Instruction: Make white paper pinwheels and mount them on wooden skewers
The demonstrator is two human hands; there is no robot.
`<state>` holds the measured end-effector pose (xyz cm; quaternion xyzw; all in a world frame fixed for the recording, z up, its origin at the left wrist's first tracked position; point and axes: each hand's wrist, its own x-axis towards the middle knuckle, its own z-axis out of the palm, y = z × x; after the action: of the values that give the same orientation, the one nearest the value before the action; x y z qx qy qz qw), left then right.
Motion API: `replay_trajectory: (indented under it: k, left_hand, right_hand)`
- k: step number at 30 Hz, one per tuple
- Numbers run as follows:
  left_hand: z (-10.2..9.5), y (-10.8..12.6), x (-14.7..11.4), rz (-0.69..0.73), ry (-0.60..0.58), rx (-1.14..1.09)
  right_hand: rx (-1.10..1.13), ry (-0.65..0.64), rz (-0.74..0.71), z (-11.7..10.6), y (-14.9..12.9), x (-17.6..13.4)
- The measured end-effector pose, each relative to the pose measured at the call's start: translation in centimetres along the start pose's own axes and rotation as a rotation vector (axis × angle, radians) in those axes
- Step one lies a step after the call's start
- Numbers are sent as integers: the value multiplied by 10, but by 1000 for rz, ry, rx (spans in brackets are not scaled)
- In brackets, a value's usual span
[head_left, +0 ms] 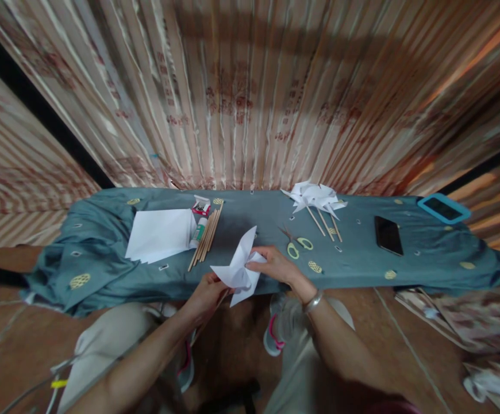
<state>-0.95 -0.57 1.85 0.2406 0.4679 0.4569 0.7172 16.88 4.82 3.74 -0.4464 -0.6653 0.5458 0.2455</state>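
A white paper pinwheel with folded blades is held over the front edge of the cloth-covered table. My left hand is closed at its lower left side, where a thin stick seems to run down behind the fingers. With thumb and fingers, my right hand pinches the pinwheel near its centre from the right. The fingertips there are partly hidden by the paper. Just beyond my right hand lie scissors with yellow-green handles.
To the left are a stack of white paper, a glue stick, a small red box and several wooden sticks. Finished-looking pinwheels lie at the back. A phone and a blue-framed device rest on the right.
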Motion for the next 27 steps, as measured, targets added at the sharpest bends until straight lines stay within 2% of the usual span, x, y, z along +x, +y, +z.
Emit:
replay_trajectory:
  k: [3,6,9,14,18,24,27]
  left_hand:
    - [-6,-3,-3,-52,30,15]
    - [-15,-5,-11,-86,-17,91]
    - [-20,-9,-21,-68,-51,189]
    - [-22,-23,-25,5,-12,253]
    - [-21,-32,-20,38,29,197]
    - [-22,-36,-10,64,77,57]
    - [-24,-38,-5,44,94,-20]
  right_hand:
    - [91,-5,21,0,1,2]
    - [127,1,48,-2,3,3]
    - [112,22,68,-5,8,5]
    - [14,-8,104,-5,20,14]
    - [-89,-68,138,-7,18,29]
    - [-283,-184,144,-13,1,61]
    - [-376,-236,143,-12,-1,75]
